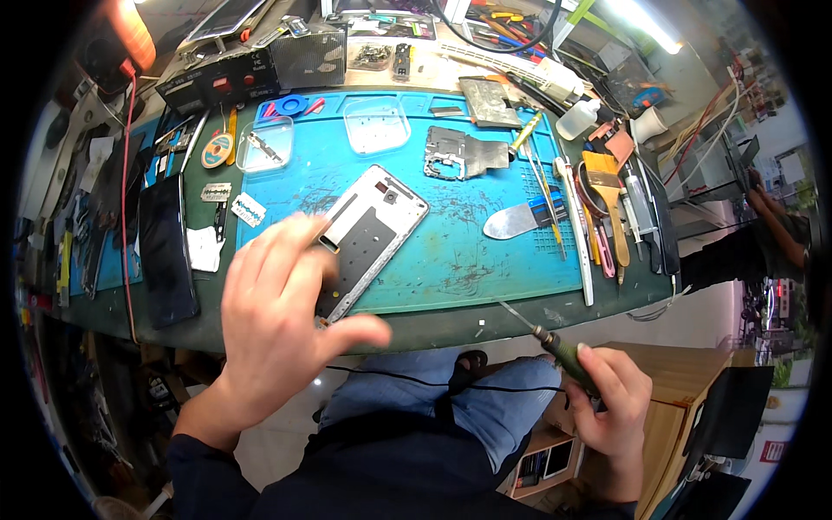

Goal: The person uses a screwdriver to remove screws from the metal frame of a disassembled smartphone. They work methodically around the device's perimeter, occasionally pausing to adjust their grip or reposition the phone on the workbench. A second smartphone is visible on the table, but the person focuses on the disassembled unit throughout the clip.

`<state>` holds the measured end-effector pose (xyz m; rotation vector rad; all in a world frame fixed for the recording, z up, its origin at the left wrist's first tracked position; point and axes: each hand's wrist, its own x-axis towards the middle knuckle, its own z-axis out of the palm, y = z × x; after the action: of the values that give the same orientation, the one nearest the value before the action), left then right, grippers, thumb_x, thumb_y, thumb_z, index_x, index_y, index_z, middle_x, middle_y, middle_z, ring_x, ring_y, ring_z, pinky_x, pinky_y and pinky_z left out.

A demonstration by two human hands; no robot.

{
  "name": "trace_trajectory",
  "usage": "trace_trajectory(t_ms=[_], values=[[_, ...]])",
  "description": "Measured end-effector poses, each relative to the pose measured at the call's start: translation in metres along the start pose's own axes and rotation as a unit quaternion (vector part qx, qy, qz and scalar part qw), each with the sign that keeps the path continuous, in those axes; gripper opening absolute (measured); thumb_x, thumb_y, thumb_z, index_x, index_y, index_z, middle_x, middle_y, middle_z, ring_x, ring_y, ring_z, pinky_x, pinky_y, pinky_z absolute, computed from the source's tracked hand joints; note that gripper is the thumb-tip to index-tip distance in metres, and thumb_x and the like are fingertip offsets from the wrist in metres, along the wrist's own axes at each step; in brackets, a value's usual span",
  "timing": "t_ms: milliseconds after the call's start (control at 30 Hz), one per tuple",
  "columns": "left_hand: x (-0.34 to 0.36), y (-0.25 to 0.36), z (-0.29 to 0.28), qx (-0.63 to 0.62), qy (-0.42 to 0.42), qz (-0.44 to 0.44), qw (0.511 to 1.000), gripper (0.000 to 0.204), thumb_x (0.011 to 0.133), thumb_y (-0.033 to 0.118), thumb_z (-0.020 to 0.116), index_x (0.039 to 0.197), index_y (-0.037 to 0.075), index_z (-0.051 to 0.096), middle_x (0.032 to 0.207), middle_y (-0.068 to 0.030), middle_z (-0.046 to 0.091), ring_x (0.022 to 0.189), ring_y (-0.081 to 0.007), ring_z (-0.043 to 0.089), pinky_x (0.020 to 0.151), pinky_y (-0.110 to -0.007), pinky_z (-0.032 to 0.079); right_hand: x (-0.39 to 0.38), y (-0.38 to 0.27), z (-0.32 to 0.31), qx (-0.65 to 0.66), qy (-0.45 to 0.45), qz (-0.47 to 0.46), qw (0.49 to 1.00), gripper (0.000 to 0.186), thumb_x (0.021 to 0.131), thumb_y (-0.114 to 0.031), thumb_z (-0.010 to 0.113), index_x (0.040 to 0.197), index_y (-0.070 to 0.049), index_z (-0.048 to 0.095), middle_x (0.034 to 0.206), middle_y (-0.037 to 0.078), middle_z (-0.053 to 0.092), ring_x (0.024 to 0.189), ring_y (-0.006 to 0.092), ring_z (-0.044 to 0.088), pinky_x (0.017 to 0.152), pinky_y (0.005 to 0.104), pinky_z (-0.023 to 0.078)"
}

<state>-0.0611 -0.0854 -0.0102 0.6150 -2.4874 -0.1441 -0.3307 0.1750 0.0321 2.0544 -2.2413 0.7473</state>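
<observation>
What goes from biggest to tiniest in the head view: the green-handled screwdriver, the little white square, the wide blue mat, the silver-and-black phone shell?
1. wide blue mat
2. silver-and-black phone shell
3. green-handled screwdriver
4. little white square

so the bench (425, 341) is dark green with a pale wood ledge (377, 82) along the far side, there's a bright white tube light (643, 26) far right, light shiny floor (282, 433) underneath, and a wooden cabinet (667, 438) sitting near right.
</observation>
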Motion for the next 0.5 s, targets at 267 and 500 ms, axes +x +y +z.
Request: trace_trajectory(t_ms=[267, 500], values=[[0.023, -0.005, -0.004, -0.115, -0.142, -0.061, 0.981, 0.081, 0.072, 0.008, 0.089, 0.147, 0.002, 0.058, 0.148, -0.0168, 0.061, 0.132, -0.0389, 0.056, 0.114, -0.048, 0.046, 0.023, 0.019, -0.016, -0.095, 0.004, -0.060, 0.994, 0.052, 0.074, -0.003, 0.085, 0.125, -0.010, 0.077, 0.099, 0.007, 0.072, 0.072, 0.0242, 0.064, 0.061, 0.0356, 0.051], [0.028, -0.017, -0.007, -0.202, -0.207, -0.001, 0.957, 0.082, 0.070, 0.010, 0.090, 0.146, 0.004, 0.061, 0.156, -0.0140, 0.058, 0.137, -0.0378, 0.053, 0.119, -0.049, 0.043, 0.040, 0.029, -0.021, -0.152, -0.068, -0.131, 0.977, 0.055, 0.070, -0.007, 0.078, 0.123, -0.020, 0.081, 0.101, 0.002, 0.070, 0.071, 0.0181, 0.061, 0.058, 0.0311, 0.047]])
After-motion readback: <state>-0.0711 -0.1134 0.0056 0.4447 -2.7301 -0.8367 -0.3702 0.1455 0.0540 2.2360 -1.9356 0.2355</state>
